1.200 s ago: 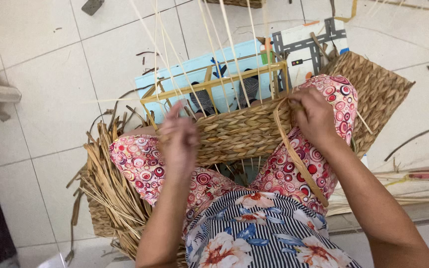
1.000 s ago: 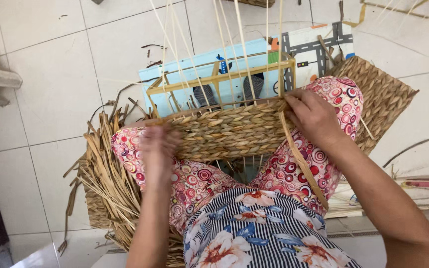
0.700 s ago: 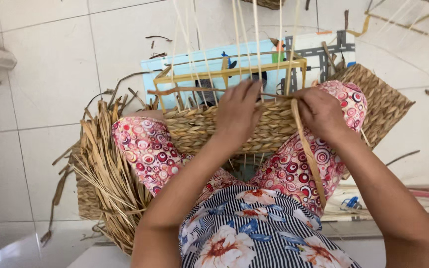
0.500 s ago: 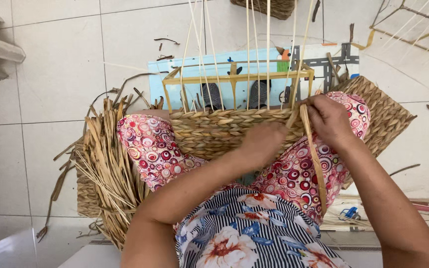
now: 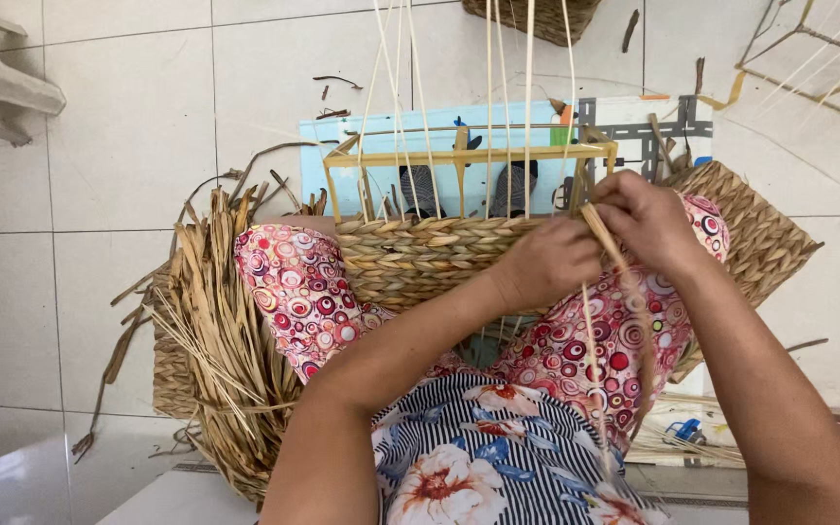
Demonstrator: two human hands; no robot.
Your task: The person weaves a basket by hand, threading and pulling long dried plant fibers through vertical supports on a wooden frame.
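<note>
The left hand [image 5: 546, 264] is coming across from the far side of the half-woven basket [image 5: 420, 258] on the lap to join the right hand [image 5: 648, 219] at its right corner. Both are pinching the loose straw strand [image 5: 603, 233], seemingly tucking it behind an upright.

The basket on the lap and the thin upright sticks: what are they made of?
The basket looks like twisted dried plant fibre, perhaps grass or seagrass: tan, matte, braided rows. The sticks seem to be pale split cane or rattan, smooth and thin. The frame looks like yellowish wood or painted metal.
</note>
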